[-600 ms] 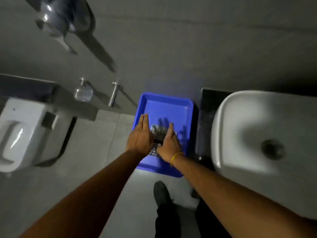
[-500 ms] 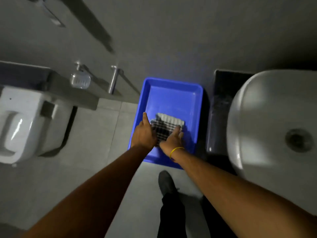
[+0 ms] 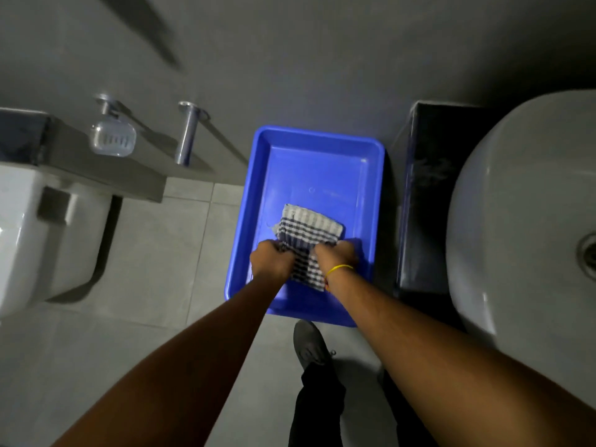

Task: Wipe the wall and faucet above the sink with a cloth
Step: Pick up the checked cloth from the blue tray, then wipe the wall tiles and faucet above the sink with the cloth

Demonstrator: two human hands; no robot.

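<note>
Both my hands reach down into a blue tray (image 3: 322, 162) standing on the floor against the wall (image 3: 322, 59), between the toilet (image 3: 38, 240) on the left and the white sink (image 3: 516, 221) on the right. My left hand (image 3: 272, 261) and my right hand (image 3: 335, 254), which wears a yellow band (image 3: 338, 269) at the wrist, are each curled closed on an edge of the checked cloth (image 3: 306, 230), whose far part lies on the tray's bottom. A soap dish (image 3: 113, 137) and a metal peg (image 3: 187, 133) sit on the wall at far left, and my dark shoe (image 3: 309, 343) stands on the floor just near of the tray.
</note>
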